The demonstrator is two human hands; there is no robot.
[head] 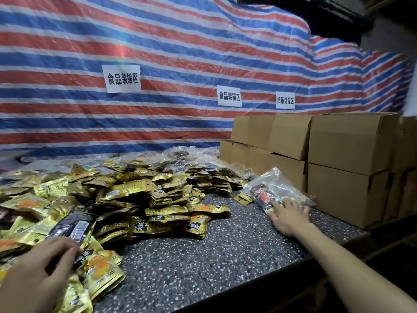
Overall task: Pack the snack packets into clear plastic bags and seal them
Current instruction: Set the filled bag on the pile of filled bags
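On the left, down low, the person's left hand (38, 267) is over the heap. Its fingers curl round the bottom end of a long black packet (72, 224), so it has hold of that one. All around lies the big pile of gold snack packets (135, 190), shiny and jumbled, on the left half of the speckled table (203, 256). Behind the pile, by the wall, sit some filled clear bags (180, 153).

Over to the right, a clear plastic bag (274, 184) lies on the table just in front of the brown boxes (349, 143). There is a black and orange packet (262, 195) inside it. The right hand (290, 215) lies on the near end of this bag. Its fingers are spread out and nearly straight, so it presses and does not grab.

I think this is the filling step: one hand picks a packet and the other minds the bag. Next, the black packet has to go across to the bag, and the bag's mouth has to be held open. I cannot tell which end is the mouth. The bag looks thin and floppy, so that may be fiddly.

Three white signs hang on the striped sheet (158, 41). From the left they say 食品装袋区 (121, 79), 食品装箱区 (229, 96) and 纸箱封箱区 (285, 100). The packets have writing too, but it is too blurry to read
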